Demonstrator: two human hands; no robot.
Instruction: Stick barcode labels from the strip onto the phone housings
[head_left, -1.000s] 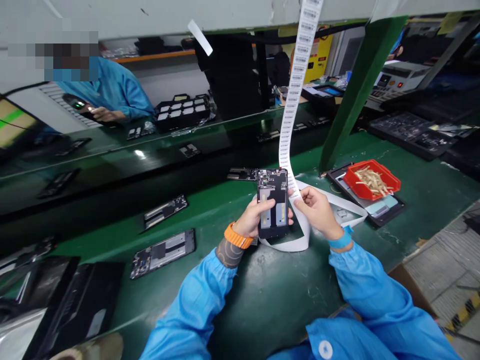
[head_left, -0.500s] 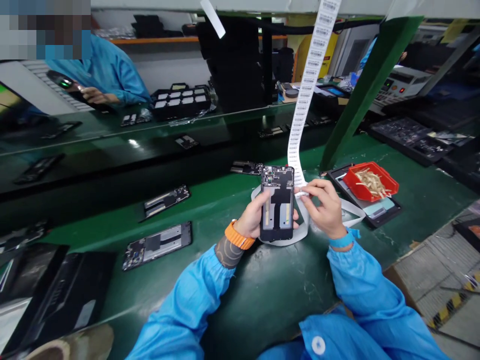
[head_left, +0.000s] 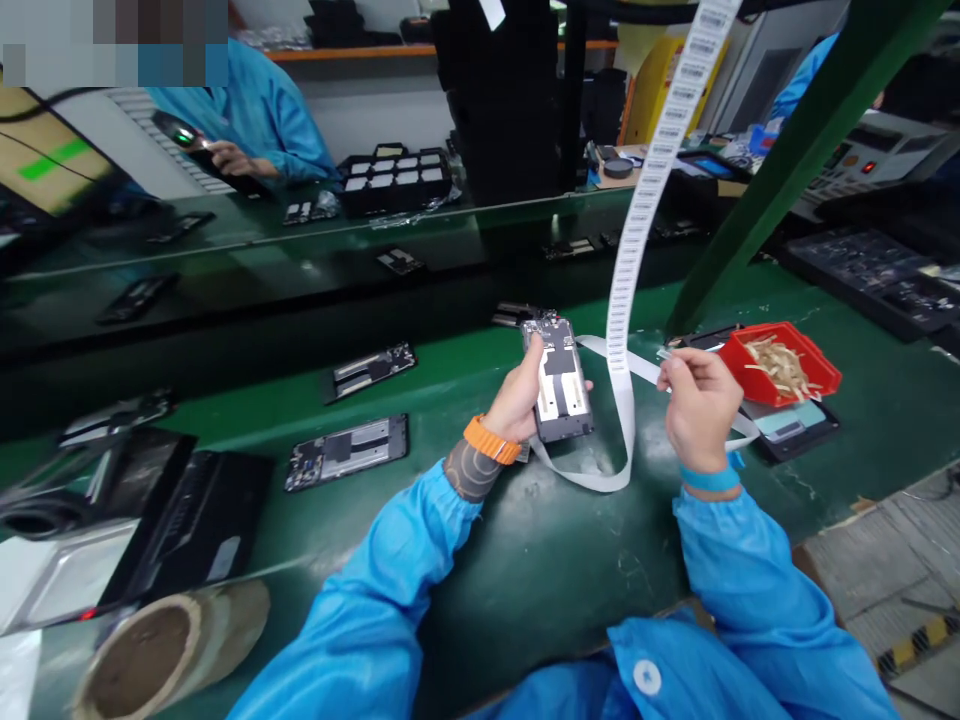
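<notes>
My left hand (head_left: 517, 397) is wrapped round an opened phone (head_left: 559, 375), its back cover off and circuit board showing at the top. The thumb lies along the phone's left edge. To the right, my right hand (head_left: 701, 405) pinches a small white label (head_left: 664, 353) between thumb and fingertips, apart from the phone. Between the hands a long strip of barcode labels (head_left: 637, 225) hangs from above, and its bare backing tape (head_left: 622, 430) loops on the bench around the phone.
Two more opened phones (head_left: 349, 450) (head_left: 373, 370) lie on the green bench at left. A red bin (head_left: 780, 365) of pale strips sits at right, beside a green post (head_left: 810, 150). A cardboard roll (head_left: 172, 650) lies front left. Across the belt, a co-worker holds a scanner (head_left: 176, 130).
My right hand has pulled away from the strip to the right with the small label. The phone in my left hand has tilted, and the view has shifted left.
</notes>
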